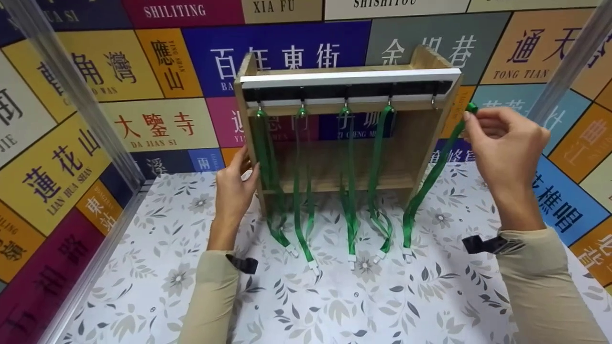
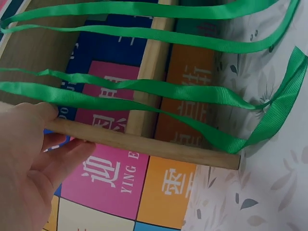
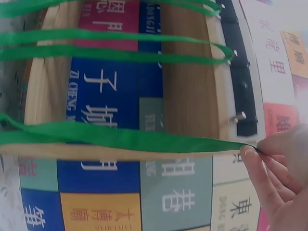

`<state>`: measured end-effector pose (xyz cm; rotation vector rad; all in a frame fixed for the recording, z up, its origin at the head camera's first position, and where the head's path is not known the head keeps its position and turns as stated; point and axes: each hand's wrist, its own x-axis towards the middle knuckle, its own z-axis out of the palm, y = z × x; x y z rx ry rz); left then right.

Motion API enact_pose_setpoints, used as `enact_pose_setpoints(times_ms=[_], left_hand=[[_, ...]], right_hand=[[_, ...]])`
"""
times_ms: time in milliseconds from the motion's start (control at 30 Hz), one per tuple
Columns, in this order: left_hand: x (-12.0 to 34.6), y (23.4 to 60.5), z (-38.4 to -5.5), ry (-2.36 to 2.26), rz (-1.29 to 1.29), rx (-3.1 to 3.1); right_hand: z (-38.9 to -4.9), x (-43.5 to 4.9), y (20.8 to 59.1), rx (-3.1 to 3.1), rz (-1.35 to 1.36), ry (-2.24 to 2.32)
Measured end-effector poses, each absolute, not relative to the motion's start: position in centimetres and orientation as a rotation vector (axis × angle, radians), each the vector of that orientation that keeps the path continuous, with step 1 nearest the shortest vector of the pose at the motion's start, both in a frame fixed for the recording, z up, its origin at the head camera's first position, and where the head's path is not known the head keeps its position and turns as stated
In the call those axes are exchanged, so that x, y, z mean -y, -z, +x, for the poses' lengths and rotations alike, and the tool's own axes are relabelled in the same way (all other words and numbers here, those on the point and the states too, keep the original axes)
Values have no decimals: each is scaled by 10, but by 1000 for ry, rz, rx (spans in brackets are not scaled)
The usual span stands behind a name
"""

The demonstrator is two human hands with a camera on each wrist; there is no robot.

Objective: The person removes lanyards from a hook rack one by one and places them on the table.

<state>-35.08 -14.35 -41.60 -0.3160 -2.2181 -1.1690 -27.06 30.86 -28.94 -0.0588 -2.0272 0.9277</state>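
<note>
At eight o'clock on the rack, left hand (image 1: 236, 181): grasps the side edge of the wooden rack (image 1: 434, 138), thumb on the inner face and fingers on the outer. A light, steady brace is probably enough; hard pushing could slide the rack over the patterned cloth (image 1: 158, 306).
Out at three o'clock, right hand (image 1: 509, 148): pinches the top end of a green strap (image 1: 437, 165) between thumb and forefinger, beside the rack and clear of it.
Green strap: slants down from that pinch to five o'clock, where its white clip (image 1: 407, 254) seems to rest on the cloth. Its two bands lie nearly together, so spreading the top of the loop should help it pass a hook.
Bare hook (image 3: 238, 117): at two o'clock, the end one on the black bar (image 3: 244, 91), with nothing on it. Which way its tip faces is too small to tell; best to look before lining the loop up.
Hung straps (image 1: 376, 153): four, on the other hooks from ten o'clock round past one. Working from the outer side would likely keep the fingers from brushing the nearest.
Pinch: best kept right at the loop's end, so the hook point has room.
</note>
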Motion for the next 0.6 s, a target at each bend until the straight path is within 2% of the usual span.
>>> enact_pose_setpoints(times_ms=[433, 600], left_hand=[[147, 423, -348, 1301, -388, 2148], [147, 425, -347, 1279, -371, 2165]], right_hand=[[-241, -336, 291, 2110, -210, -791], [-239, -337, 274, 2133, -197, -934]])
